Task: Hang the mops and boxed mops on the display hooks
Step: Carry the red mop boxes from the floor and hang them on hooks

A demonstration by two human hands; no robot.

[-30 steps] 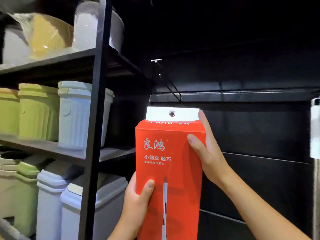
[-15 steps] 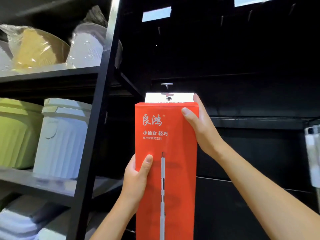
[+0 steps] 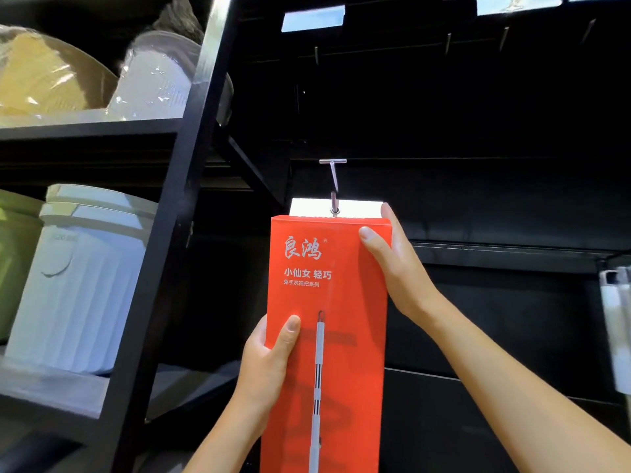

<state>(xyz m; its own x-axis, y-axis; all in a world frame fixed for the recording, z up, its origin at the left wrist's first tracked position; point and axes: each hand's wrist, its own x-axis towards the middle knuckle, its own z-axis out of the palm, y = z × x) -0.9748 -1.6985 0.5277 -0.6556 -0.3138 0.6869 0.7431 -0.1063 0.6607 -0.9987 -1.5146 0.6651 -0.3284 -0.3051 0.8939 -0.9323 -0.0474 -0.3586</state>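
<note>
A tall red mop box (image 3: 336, 302) with white lettering and a pictured mop handle stands upright in front of the black display wall. Its white hang tab (image 3: 355, 209) has a metal eyelet, and the tip of a metal display hook (image 3: 333, 175) passes through it. My left hand (image 3: 269, 356) grips the box's lower left edge, thumb on the front. My right hand (image 3: 392, 264) holds the upper right corner, thumb on the front, fingers behind.
A black shelf post (image 3: 177, 213) stands just left of the box. The shelves hold a white ribbed bin (image 3: 78, 281), a green bin (image 3: 13, 261) and wrapped basins (image 3: 153, 76). More hooks (image 3: 447, 42) line the dark wall above. A white packaged item (image 3: 614, 322) hangs at the right edge.
Both hands raised the box toward the hook. The tab's eyelet, below the hook a second ago, now sits on the hook's tip.
</note>
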